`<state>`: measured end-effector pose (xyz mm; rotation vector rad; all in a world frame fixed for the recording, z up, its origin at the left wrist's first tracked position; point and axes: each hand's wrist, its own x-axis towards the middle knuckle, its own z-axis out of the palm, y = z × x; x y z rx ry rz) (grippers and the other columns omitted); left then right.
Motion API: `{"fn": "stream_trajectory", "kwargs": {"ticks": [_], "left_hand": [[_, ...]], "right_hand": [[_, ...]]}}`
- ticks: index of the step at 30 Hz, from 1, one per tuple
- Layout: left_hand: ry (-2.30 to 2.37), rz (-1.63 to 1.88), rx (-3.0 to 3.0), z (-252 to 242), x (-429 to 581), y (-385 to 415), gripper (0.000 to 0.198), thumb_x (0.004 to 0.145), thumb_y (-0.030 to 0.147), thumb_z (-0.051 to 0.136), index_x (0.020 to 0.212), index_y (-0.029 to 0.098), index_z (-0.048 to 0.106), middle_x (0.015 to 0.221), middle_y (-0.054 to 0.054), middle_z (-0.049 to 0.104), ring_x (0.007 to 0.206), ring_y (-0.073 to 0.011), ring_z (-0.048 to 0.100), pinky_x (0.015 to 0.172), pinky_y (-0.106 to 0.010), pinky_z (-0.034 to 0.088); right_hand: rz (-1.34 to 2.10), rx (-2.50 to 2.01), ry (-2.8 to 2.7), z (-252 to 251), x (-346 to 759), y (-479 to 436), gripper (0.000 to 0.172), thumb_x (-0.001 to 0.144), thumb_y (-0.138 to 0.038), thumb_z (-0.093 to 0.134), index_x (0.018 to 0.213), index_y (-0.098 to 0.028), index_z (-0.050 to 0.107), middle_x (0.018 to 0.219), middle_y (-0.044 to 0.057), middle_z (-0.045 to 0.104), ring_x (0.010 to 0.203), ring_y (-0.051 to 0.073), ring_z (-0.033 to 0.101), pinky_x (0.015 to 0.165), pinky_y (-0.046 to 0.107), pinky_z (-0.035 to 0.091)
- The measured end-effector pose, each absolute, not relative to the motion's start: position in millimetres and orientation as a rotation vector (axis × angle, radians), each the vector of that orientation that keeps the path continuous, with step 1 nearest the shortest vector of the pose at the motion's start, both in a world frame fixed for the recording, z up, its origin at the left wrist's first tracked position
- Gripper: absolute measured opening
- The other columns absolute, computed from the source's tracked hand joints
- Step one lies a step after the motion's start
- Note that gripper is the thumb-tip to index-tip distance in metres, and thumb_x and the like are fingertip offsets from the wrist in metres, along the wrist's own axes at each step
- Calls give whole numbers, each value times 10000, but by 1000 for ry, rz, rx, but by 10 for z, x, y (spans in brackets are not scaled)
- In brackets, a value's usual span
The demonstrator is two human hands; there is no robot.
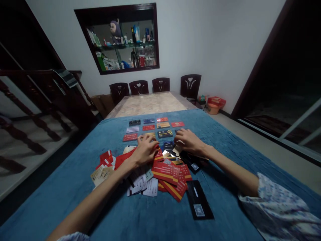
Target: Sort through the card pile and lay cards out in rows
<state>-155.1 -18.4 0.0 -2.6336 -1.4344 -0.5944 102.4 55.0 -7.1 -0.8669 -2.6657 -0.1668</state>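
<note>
My left hand (145, 148) lies over the mixed pile of cards with bent, parted fingers. Its fingertips are beside a small gold card stack (149, 134), above red cards (157, 154). To its right, my right hand (187, 140) is curled close to a dark card stack (181, 130); beige cards (177, 149) show under its fingers, and whatever it grips is hidden. Toward me spread red cards with a yellow stripe (165, 172), white cards (150, 187) and black cards (199, 201). Beige cards and small red cards (106, 157) lie at the pile's left.
Neat card stacks stand in rows farther back, among them a black-and-yellow one (165, 134) and an orange one (163, 125). A blue cloth (100, 207) covers the near table; its marble top (150, 102) shows beyond. Dark chairs (190, 85) line the far end.
</note>
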Motion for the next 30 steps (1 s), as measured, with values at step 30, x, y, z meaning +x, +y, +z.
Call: {"fn": "stream_trajectory", "kwargs": {"ticks": [30], "left_hand": [[-1310,-369,-3030,10,-1246,-465,358,921,428,615,1235,258,634,1237,-107,610,1169,-309,414,979,-532,304]], "right_hand": [[195,-506,-2610,-133,1080,80,153,962,-277,536,963,-188,660,963,81,643,901,201,506,821,369,404]]}}
